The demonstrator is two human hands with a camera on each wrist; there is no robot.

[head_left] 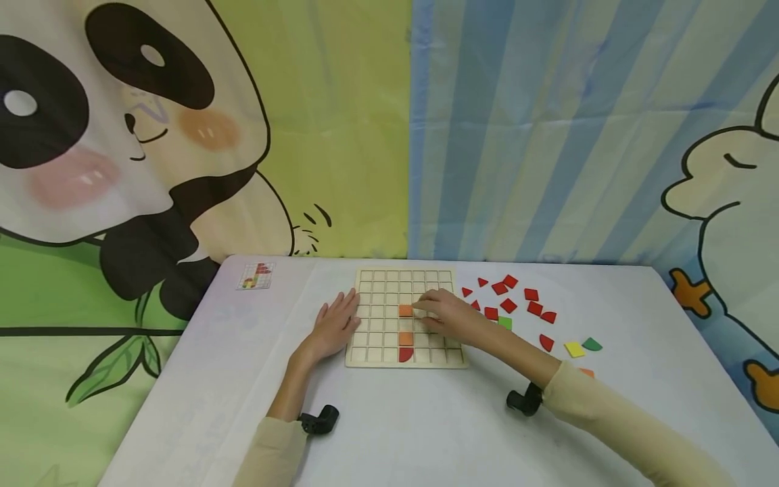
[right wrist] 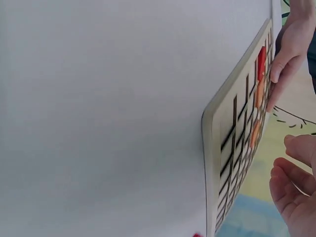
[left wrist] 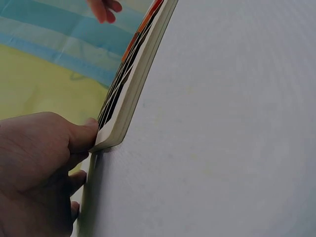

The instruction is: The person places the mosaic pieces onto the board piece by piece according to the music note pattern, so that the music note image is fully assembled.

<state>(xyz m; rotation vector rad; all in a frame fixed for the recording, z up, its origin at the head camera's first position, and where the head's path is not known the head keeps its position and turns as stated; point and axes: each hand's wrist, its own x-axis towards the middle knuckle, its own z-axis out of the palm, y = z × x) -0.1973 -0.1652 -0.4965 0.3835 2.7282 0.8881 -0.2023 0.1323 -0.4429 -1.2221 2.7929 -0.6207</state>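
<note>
A pale wooden grid board [head_left: 379, 361] lies on the white table, holding two orange square tiles [head_left: 406, 338] and a red quarter-round tile [head_left: 406, 355] in one column. My left hand [head_left: 333, 326] rests at the board's left edge, fingers spread and straight. In the left wrist view its thumb [left wrist: 84, 134] touches the rim near a corner. Over the right half of the board hovers my right hand [head_left: 449, 315], fingertips close beside the upper orange tile [head_left: 405, 310]. The right wrist view shows its fingers [right wrist: 286, 185] loosely bent, thumb apart, nothing between them.
Several red tiles [head_left: 508, 306] lie scattered right of the board. A green square [head_left: 504, 322], a yellow tile [head_left: 574, 349], a green quarter-round [head_left: 592, 344] and an orange piece [head_left: 587, 373] partly behind the right sleeve are also there. A pattern card [head_left: 255, 276] lies at the back left.
</note>
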